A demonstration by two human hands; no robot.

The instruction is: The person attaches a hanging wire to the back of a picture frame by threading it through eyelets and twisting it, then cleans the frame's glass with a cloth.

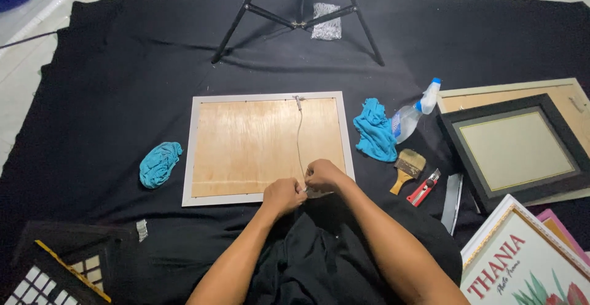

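Left hand (284, 194) and right hand (324, 174) both pinching thin hanging wire (300, 136) at near edge of face-down silver-framed plywood-backed picture (268, 147) on black floor cloth (123, 83). Likely risk: wire slipping free, pricking fingers.

- Light was even and fairly bright, with soft shadows.
- The black cloth (123, 83) beyond the fingers (301, 188) looked dull, without glare.
- Edges bowed slightly; focus was sharp.
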